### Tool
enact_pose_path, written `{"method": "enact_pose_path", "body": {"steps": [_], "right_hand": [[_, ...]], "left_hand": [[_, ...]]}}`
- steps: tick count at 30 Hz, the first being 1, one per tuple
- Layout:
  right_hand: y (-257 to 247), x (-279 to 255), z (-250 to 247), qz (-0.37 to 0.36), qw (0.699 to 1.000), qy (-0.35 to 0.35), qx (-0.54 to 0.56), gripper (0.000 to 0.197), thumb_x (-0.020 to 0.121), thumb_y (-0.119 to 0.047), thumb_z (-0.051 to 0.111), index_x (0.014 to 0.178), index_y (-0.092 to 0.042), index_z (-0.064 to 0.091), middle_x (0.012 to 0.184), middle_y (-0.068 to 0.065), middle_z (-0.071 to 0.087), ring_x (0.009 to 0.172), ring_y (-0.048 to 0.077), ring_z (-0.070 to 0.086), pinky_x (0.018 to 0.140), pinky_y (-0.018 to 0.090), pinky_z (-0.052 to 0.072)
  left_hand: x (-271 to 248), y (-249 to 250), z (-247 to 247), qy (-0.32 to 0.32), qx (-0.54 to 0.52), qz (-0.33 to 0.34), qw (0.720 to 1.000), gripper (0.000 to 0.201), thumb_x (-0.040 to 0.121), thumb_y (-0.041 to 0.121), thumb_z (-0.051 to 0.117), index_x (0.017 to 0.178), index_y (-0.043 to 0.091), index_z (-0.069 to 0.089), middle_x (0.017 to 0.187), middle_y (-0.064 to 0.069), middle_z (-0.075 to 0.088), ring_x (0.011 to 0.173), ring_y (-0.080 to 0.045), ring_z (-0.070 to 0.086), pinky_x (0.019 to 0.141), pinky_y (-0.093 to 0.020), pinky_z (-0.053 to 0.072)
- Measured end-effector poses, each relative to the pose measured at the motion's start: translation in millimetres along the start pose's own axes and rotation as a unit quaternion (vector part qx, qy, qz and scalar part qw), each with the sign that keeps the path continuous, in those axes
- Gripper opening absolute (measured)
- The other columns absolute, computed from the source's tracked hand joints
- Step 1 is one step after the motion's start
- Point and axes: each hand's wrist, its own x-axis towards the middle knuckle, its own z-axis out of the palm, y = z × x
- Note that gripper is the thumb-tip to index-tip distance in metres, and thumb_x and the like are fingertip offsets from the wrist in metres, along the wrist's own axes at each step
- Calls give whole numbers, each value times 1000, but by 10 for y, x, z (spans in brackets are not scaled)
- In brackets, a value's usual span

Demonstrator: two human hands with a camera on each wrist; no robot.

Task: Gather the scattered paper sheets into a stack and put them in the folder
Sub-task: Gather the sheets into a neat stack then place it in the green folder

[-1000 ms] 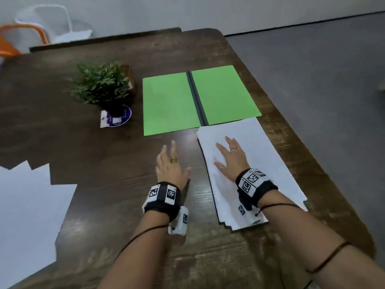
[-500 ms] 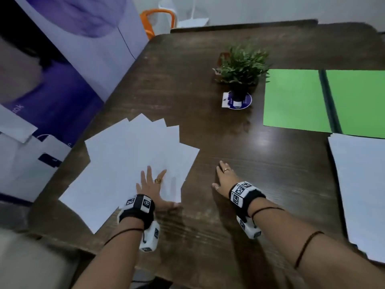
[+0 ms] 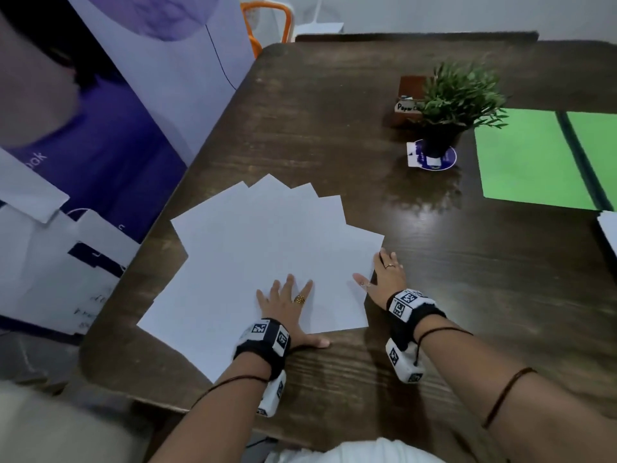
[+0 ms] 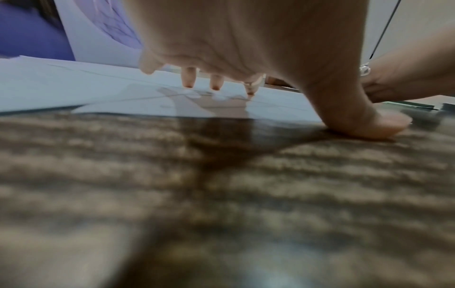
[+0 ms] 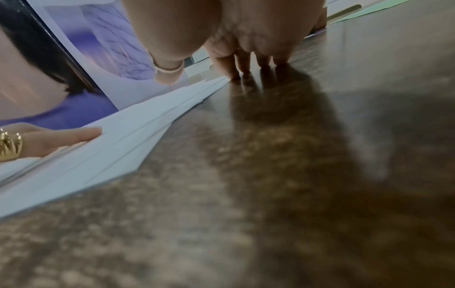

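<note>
Several white paper sheets [image 3: 260, 255] lie fanned out on the dark wooden table [image 3: 467, 295] at the near left. My left hand [image 3: 287, 302] rests flat on them with fingers spread, its thumb on the bare wood. My right hand [image 3: 384, 272] lies flat at the fan's right edge, fingers on the wood beside the sheets and thumb over the paper. The open green folder [image 3: 534, 162] lies at the far right. A second pile of white sheets [image 3: 609, 232] shows at the right border. In the wrist views, the left hand's fingertips [image 4: 189, 81] touch the paper [image 4: 74, 87] and the right hand's fingertips [image 5: 243, 70] meet the paper edge [image 5: 123, 140].
A small potted plant [image 3: 457, 105] on a round coaster stands between the fan and the folder, with a little brown labelled box [image 3: 409, 101] behind it. A purple banner [image 3: 100, 111] stands left of the table. An orange chair [image 3: 263, 21] is at the back.
My view swung left from the folder and the gathered pile to the fanned sheets. Both hands moved left: the left onto the fan, the right from bare wood to its right edge.
</note>
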Motion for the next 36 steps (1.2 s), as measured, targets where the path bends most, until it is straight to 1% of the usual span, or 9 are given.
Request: {"method": "enact_pose_path", "body": {"steps": [7, 11, 14, 19, 24, 27, 30, 33, 36], "right_hand": [[-180, -83, 73, 24, 999, 12, 43, 83, 89, -63, 37, 151, -22, 0, 158, 11, -4, 145, 32, -10, 118, 43, -1], [-315, -111, 66, 31, 979, 28, 199, 105, 82, -54, 60, 146, -30, -20, 158, 13, 1, 145, 32, -4, 118, 48, 7], [-445, -129, 52, 34, 929, 62, 364, 123, 74, -30, 77, 144, -33, -24, 153, 12, 24, 141, 27, 23, 112, 49, 27], [-628, -42, -114, 188, 813, 130, 535, 116, 75, -1, 75, 148, -20, -13, 133, 13, 50, 121, 27, 50, 100, 40, 39], [-580, -53, -131, 178, 825, 193, 500, 83, 80, 9, 59, 147, -14, 17, 132, 11, 55, 116, 25, 55, 94, 31, 43], [-502, -118, -148, 191, 815, 238, 493, 69, 87, 8, 49, 146, -11, 19, 133, 14, 51, 119, 28, 52, 94, 28, 39], [-440, -139, -108, 218, 813, 256, 476, 70, 88, 9, 44, 147, -9, 13, 139, 17, 45, 124, 30, 48, 100, 31, 37], [-392, -164, -47, 211, 812, 271, 471, 69, 86, 10, 42, 147, -7, 14, 139, 17, 44, 124, 30, 48, 101, 31, 36], [-346, -224, 19, 182, 843, 243, 445, 62, 90, 6, 44, 145, -6, 18, 139, 16, 44, 124, 31, 47, 102, 33, 35]], "left_hand": [[-8, -11, 16, 10, 16, 14, 1000, 123, 56, 94, 38, 144, 34, -23, 156, -4, -20, 143, -35, -8, 104, -71, -4], [-6, -18, 33, 0, -24, 13, 1000, 125, 57, 90, 46, 144, 32, -23, 155, -1, -23, 143, -33, -13, 108, -68, 2], [7, -34, 54, 7, -34, 17, 999, 125, 57, 90, 48, 145, 33, -21, 156, 0, -22, 144, -32, -11, 109, -66, 4], [26, -64, 95, 29, -48, 56, 997, 120, 61, 84, 54, 148, 33, -12, 156, 3, -19, 144, -30, -9, 111, -63, 3], [-30, -245, 43, 114, -196, 99, 969, 105, 70, 64, 67, 150, 30, 8, 157, -1, -12, 144, -27, -4, 117, -49, 9], [-61, -475, -46, 171, -195, -86, 962, 102, 78, 61, 60, 149, 28, -5, 154, -14, -22, 142, -37, -15, 115, -51, 7], [-77, -577, -5, 66, -244, -203, 946, 117, 71, 72, 58, 145, 28, -22, 151, -19, -28, 139, -43, -19, 110, -60, 9], [-122, -431, 59, 39, -191, -163, 967, 107, 75, 77, 45, 149, 24, -12, 156, -15, -12, 142, -41, 1, 109, -55, 20], [-163, -191, 45, 66, -134, -114, 982, 81, 86, 67, 40, 149, 24, 13, 152, -8, 18, 136, -30, 24, 106, -48, 29]]}}
